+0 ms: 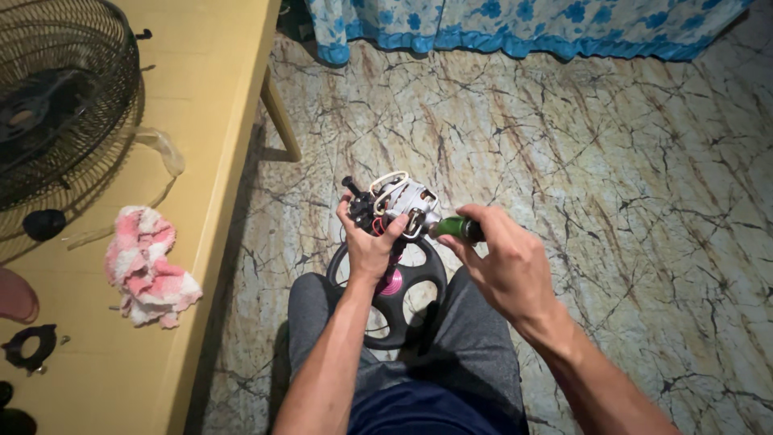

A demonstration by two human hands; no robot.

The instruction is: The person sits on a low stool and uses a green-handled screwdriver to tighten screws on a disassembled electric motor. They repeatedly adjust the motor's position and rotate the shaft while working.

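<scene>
My left hand (369,242) grips a small fan motor (400,203), a metal body with white wire loops and red and black leads, held above my knees. My right hand (503,262) is closed around a screwdriver with a green handle (456,227), its tip against the motor's right side. Below the motor, between my legs, a black round fan base with spokes and a pink centre (392,294) rests on the floor.
A yellow wooden table (209,121) stands at the left with a black wire fan guard (60,89), a pink and white rag (149,266), a black knob (44,224) and a black ring part (31,346). A blue floral cloth (515,28) hangs beyond the marbled floor (628,177).
</scene>
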